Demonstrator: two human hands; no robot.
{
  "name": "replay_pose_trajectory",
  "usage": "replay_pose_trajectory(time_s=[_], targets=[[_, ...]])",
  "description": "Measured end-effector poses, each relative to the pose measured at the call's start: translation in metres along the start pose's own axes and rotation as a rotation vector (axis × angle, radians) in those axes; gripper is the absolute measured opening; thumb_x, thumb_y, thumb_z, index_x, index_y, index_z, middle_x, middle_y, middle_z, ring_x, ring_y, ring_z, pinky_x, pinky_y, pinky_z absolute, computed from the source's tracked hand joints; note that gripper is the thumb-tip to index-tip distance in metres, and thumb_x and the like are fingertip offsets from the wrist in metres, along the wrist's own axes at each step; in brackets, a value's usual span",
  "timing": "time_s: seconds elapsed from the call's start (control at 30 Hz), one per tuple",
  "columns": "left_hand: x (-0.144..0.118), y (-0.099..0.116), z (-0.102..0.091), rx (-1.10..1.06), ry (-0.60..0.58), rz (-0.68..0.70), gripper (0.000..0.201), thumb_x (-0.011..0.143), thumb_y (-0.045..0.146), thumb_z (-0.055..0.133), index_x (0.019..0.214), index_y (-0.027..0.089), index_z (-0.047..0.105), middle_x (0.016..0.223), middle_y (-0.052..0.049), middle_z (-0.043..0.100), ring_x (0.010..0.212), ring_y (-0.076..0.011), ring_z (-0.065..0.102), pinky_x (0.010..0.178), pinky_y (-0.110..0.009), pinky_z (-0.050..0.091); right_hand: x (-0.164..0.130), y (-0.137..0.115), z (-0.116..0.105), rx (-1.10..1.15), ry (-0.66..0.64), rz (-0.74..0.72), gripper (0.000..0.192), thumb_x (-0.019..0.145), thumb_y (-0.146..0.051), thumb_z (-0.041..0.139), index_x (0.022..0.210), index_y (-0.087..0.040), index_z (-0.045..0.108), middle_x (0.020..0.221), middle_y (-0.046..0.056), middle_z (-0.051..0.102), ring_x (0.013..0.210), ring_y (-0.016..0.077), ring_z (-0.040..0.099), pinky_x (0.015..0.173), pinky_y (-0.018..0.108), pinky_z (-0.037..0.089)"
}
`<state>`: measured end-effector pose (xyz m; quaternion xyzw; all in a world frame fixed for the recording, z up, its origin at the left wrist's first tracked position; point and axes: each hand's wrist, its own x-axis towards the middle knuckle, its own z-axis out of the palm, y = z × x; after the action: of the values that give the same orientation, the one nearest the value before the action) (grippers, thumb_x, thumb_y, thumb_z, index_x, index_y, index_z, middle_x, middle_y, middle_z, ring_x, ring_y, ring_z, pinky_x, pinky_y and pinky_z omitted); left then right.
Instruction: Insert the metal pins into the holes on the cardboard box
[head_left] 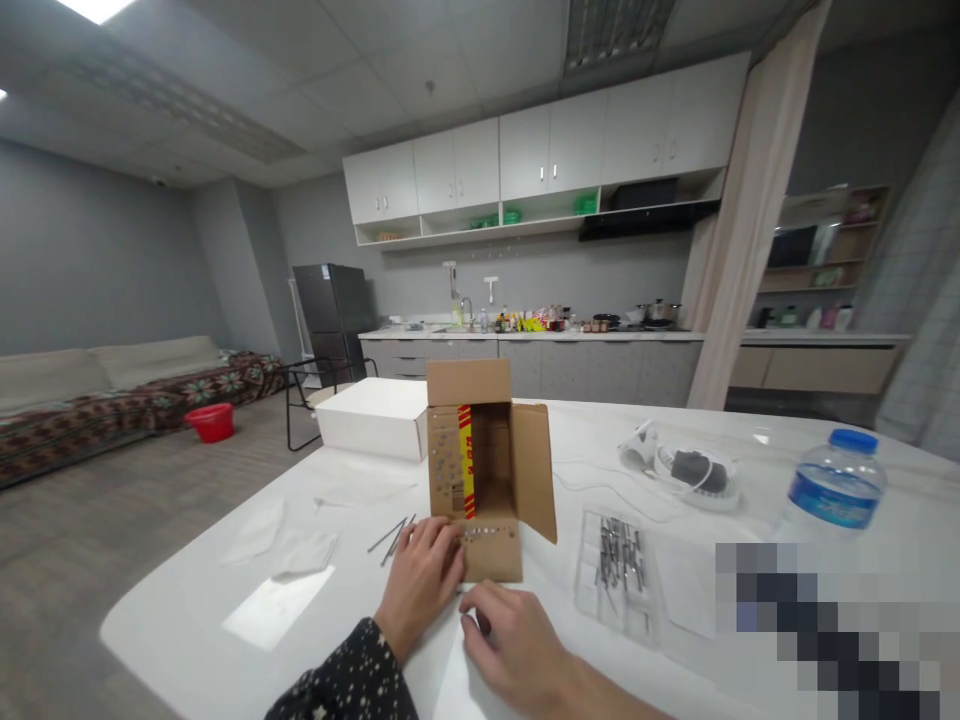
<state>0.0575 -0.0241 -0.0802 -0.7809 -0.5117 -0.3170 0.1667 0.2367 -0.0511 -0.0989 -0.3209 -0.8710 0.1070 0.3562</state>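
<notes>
Right hand: the right hand (510, 630) is at the bottom middle of the frame, closest of all. It lies on the table with its fingers bent in. I cannot tell if it holds something small.
Left hand: the left hand (424, 580) is just left of it and a bit higher, with a dark sleeve with tiny stars (337, 685) behind it. Its fingers are spread and press on the low front flap of the box. It grips nothing.
Box: the small brown cardboard box with a red and yellow stripe (480, 460) stands in the middle of the frame, right above both hands. It is open toward us and its flaps stick out. The left hand touches it. The right hand is just below it.
Nails: a few thin grey metal nails (391, 538) lie on the table, just left of the left hand.
Tray: a clear plastic tray with metal bits (616, 565) lies to the right of the hands.
Table: the big white table (225, 590) holds it all.
Bottle: a clear water bottle with a blue cap (836, 480) stands at the far right.
White box: a flat white box (371, 415) sits behind the brown box, to its left.
</notes>
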Motion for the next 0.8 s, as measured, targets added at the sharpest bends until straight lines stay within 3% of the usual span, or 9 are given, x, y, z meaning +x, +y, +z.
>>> replay_pose_trajectory(time_s=[0.2, 0.33, 0.47, 0.57, 0.67, 0.8], targets=[[0.008, -0.014, 0.002, -0.044, 0.002, 0.079, 0.014, 0.089, 0.018, 0.052, 0.102, 0.021, 0.058, 0.105, -0.005, 0.063, 0.100, -0.0220, 0.056, 0.091, -0.039, 0.039, -0.003, 0.019, 0.024, -0.021, 0.041, -0.091, 0.013, 0.077, -0.018, 0.054, 0.089, -0.023, 0.059, 0.074, -0.002, 0.067, 0.058, 0.0127, 0.059, 0.057, 0.024, 0.037], [0.006, -0.021, 0.006, -0.059, 0.052, 0.051, 0.013, 0.089, 0.017, 0.053, 0.101, 0.021, 0.058, 0.105, -0.006, 0.062, 0.100, -0.0225, 0.054, 0.088, -0.037, 0.040, -0.006, 0.033, 0.039, -0.061, 0.061, -0.099, 0.009, 0.076, -0.021, 0.058, 0.085, -0.024, 0.058, 0.070, -0.005, 0.067, 0.051, 0.0105, 0.054, 0.051, 0.023, 0.034], [0.005, -0.024, 0.007, -0.078, 0.052, 0.031, 0.011, 0.088, 0.018, 0.055, 0.096, 0.022, 0.060, 0.106, -0.006, 0.061, 0.102, -0.0238, 0.052, 0.086, -0.037, 0.040, -0.007, 0.037, 0.043, -0.037, 0.016, -0.083, 0.010, 0.076, -0.021, 0.060, 0.084, -0.025, 0.059, 0.069, -0.007, 0.066, 0.047, 0.0088, 0.051, 0.049, 0.022, 0.033], [0.006, -0.023, 0.006, -0.100, 0.044, 0.011, 0.008, 0.088, 0.018, 0.055, 0.092, 0.022, 0.060, 0.104, -0.006, 0.061, 0.101, -0.0237, 0.052, 0.086, -0.038, 0.041, -0.008, 0.037, 0.048, -0.024, 0.052, -0.026, 0.008, 0.072, -0.019, 0.060, 0.079, -0.024, 0.059, 0.067, -0.006, 0.065, 0.045, 0.0088, 0.049, 0.048, 0.023, 0.033], [0.007, -0.024, 0.006, -0.108, 0.045, -0.019, 0.008, 0.088, 0.018, 0.054, 0.089, 0.023, 0.061, 0.104, -0.006, 0.061, 0.100, -0.0239, 0.052, 0.085, -0.038, 0.041, -0.009, 0.036, 0.049, -0.007, 0.055, 0.005, 0.008, 0.071, -0.019, 0.059, 0.077, -0.024, 0.060, 0.066, -0.006, 0.065, 0.044, 0.0088, 0.049, 0.048, 0.022, 0.033], [0.008, -0.023, 0.005, -0.121, 0.051, -0.051, 0.008, 0.087, 0.020, 0.056, 0.086, 0.023, 0.062, 0.103, -0.005, 0.061, 0.099, -0.0242, 0.053, 0.084, -0.039, 0.041, -0.005, 0.029, 0.031, 0.049, -0.051, 0.001, 0.012, 0.073, -0.017, 0.057, 0.082, -0.023, 0.062, 0.071, -0.004, 0.068, 0.054, 0.0100, 0.057, 0.054, 0.020, 0.039]])
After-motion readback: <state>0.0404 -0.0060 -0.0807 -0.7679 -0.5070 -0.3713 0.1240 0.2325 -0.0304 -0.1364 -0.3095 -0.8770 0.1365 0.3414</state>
